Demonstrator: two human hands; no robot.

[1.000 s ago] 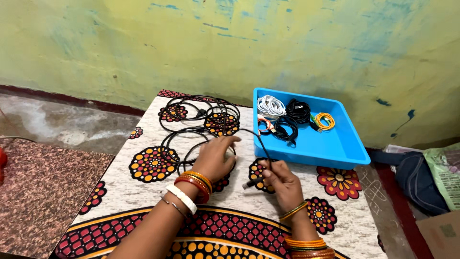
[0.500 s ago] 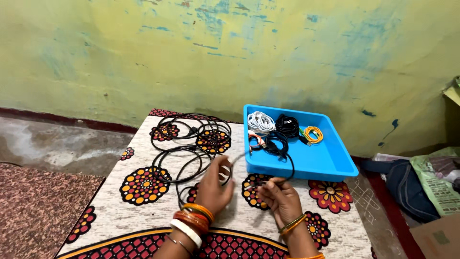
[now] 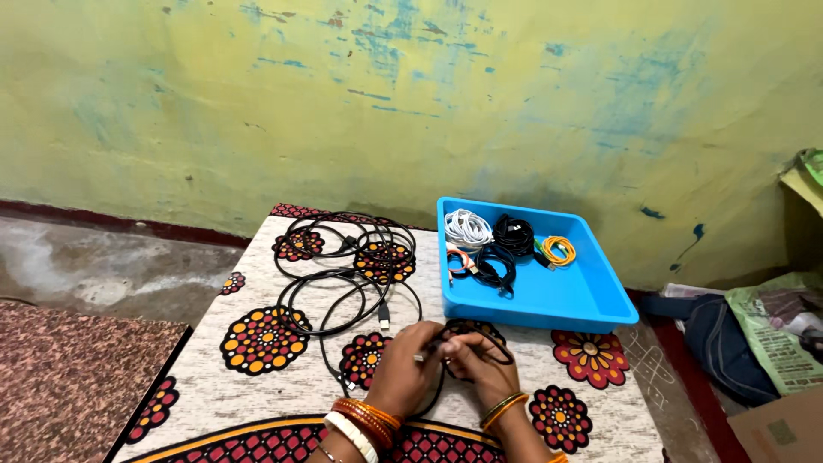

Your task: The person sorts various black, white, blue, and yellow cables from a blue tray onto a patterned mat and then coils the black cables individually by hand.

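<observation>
My left hand [image 3: 405,370] and my right hand [image 3: 473,363] meet low over the patterned table cloth [image 3: 257,386], both pinching a thin black cable [image 3: 484,340] that loops around them. A plug end sticks out between the fingers. Farther back lies a heap of loose black cables [image 3: 343,266] in overlapping rings, one with a plug [image 3: 384,316] pointing toward me. A blue tray [image 3: 566,296] stands to the right, holding coiled cables: white [image 3: 467,229], black [image 3: 513,233], yellow [image 3: 559,249] and another black one [image 3: 493,266].
The table stands against a green-yellow wall [image 3: 343,103]. A concrete floor [image 3: 94,257] and a brown mat [image 3: 69,377] lie left. A dark bag [image 3: 720,339], a printed sack [image 3: 784,330] and a cardboard box [image 3: 780,429] sit on the floor at right.
My left hand left the cable heap and came down to my right hand. Both now grip the same black cable, which is gathered into a small loop. The camera tilted up slightly.
</observation>
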